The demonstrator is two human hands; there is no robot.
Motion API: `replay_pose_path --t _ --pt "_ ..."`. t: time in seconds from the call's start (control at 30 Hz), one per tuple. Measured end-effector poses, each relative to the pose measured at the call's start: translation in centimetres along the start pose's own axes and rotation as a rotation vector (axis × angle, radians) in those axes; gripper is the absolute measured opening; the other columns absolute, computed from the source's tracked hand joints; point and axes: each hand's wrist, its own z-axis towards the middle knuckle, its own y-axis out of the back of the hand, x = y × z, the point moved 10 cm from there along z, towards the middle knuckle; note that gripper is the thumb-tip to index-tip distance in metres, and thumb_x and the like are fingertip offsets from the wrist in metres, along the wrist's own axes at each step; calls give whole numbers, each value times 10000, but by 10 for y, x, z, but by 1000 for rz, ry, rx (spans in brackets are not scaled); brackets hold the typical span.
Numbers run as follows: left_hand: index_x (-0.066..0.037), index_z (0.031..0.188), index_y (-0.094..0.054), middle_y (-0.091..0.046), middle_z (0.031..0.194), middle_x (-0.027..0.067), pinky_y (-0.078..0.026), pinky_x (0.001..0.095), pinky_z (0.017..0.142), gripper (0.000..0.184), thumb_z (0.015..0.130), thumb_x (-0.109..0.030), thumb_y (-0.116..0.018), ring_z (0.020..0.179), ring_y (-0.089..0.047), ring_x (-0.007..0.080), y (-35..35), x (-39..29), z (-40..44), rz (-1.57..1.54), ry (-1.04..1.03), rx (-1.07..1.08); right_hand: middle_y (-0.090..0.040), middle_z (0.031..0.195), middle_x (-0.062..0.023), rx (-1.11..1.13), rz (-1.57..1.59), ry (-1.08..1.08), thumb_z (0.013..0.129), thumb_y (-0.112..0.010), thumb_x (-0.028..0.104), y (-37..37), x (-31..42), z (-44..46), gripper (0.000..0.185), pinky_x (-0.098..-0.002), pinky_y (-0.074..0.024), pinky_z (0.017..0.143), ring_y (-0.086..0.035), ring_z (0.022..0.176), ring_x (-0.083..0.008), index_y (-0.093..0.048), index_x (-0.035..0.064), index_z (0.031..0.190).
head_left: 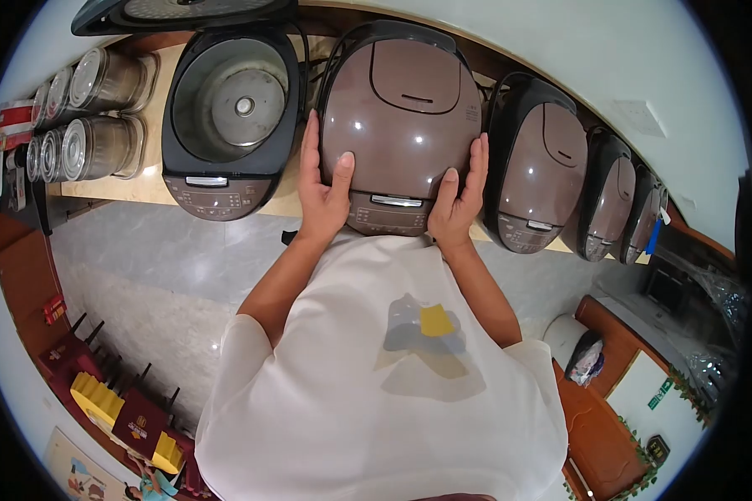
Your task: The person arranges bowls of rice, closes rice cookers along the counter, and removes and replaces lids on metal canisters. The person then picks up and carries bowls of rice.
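Observation:
Directly in front of me sits a brown rice cooker (401, 125) with its lid closed and its front panel facing me. My left hand (324, 179) lies along its left side, fingers stretched up the wall and thumb on the lid's edge. On the opposite side, my right hand (461, 192) is placed the same way, so the cooker is held between both palms. The undersides of the fingers are hidden. To the left stands another rice cooker (217, 194) with its lid raised; its grey inside shows a round metal plate with a central knob, and no inner pot is visible.
Several closed rice cookers, the nearest one (543, 167) close by, line the counter (154, 190) to the right. At left are clear jars (100, 149) with metal lids. A white wall (593, 42) rises behind. Dark red chairs (138, 417) and a white bin (570, 338) stand on the floor.

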Motion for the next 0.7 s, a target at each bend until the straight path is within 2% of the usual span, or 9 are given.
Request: replay_pose_path --t 0.13,0.3,0.37,0.43,0.5,0.7 --pt "39 1606 -247 -379 1596 184 -313 351 1187 706 1048 -222 -591 1424 -411 233 -2 4 -2 -69 -5 7 -297 1625 -303 4 6 -18 1021 -472 125 0 0 -2 581 -444 -261 1227 -324 1503 -426 -333 -101 1538" --pt "44 1602 -256 -383 1597 188 -303 357 1195 708 1039 -210 -602 1437 -403 246 0 1 0 -13 -12 6 -307 1624 -294 4 9 -6 1016 -481 115 -2 -2 -1 579 -444 -257 1228 -330 1501 -416 -340 -90 1539" --pt "46 1601 -259 -386 1595 189 -305 357 1193 706 1039 -210 -602 1436 -406 245 1 0 0 -2 -21 -3 -330 1628 -259 -28 7 3 1014 -461 70 0 -1 -1 550 -412 -253 1234 -342 1511 -353 -365 -80 1534" --pt "47 1599 -262 -389 1594 191 -307 357 1192 704 1039 -209 -602 1434 -408 245 0 -1 0 6 -29 -6 -335 1626 -256 -33 26 -4 1013 -464 71 0 -1 -1 548 -413 -252 1235 -343 1510 -350 -371 -76 1532" --pt "64 1579 -293 -332 1635 227 -278 396 1216 706 1012 -184 -633 1494 -355 314 1 3 0 -47 -19 -17 -340 1624 -254 -42 45 -9 1012 -467 72 0 -2 -1 545 -413 -251 1235 -345 1509 -348 -378 -73 1530" --pt "69 1561 -333 -380 1606 229 -299 394 1204 669 1014 -178 -628 1467 -397 320 3 4 -1 -55 -41 -57 -363 1611 -252 -71 59 -15 1011 -483 76 3 -4 -2 532 -421 -259 1232 -362 1499 -347 -403 -72 1516"
